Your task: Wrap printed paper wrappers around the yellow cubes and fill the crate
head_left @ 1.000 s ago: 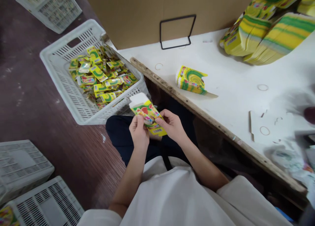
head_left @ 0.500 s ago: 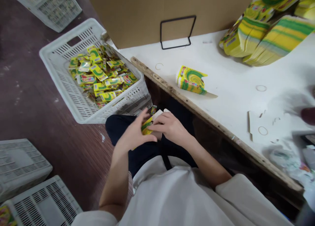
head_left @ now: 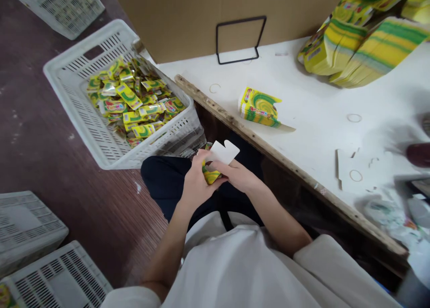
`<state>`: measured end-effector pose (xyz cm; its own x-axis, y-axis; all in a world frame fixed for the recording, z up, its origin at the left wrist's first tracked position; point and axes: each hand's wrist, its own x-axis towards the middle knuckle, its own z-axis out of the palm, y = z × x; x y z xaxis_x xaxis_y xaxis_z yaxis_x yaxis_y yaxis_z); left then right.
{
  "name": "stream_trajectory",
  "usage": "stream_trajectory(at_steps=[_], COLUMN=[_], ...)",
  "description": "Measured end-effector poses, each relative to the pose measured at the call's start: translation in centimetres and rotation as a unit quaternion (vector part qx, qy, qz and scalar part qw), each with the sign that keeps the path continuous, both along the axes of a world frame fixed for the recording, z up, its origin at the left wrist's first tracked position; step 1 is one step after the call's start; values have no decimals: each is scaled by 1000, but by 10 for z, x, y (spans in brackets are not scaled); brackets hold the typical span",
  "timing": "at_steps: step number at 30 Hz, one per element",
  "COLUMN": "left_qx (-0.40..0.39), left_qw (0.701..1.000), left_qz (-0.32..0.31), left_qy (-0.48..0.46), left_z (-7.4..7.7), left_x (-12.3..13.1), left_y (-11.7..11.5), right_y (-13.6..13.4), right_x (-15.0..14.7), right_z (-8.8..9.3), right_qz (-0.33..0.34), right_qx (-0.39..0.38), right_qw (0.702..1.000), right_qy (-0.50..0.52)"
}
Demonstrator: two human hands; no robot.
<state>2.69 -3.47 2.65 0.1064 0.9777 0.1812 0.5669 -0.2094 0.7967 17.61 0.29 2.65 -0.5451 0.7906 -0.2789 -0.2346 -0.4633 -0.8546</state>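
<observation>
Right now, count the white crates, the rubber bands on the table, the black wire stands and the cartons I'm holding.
White crates: 4
Rubber bands: 3
Black wire stands: 1
Cartons held: 1
Total: 9

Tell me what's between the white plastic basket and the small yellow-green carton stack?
In the head view: the table's rough wooden edge strip and a thin rubber band.
</observation>
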Motion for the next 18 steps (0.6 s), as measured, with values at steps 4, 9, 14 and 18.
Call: stream_trajectory(at_steps=[4,9,14,18], left_qx=[-57,-68,-8,-64], left_qw=[998,997,998,992], left_qz=[-6,-20,68,100], left_qy=[19,37,5,35], left_z=[-1,-10,-12,1], left_x=[-3,4,8,-4], left_y=[0,2,0,-2], right_y=[-2,-13,-9,-2], right_x=[6,4,9,17], right_z=[6,8,1,-1], right_qz=[0,-25,-101,-64], right_qx=[125,346,389,405], right_qw=[990,921,894,887], right_qy=[-68,-180,-195,-215])
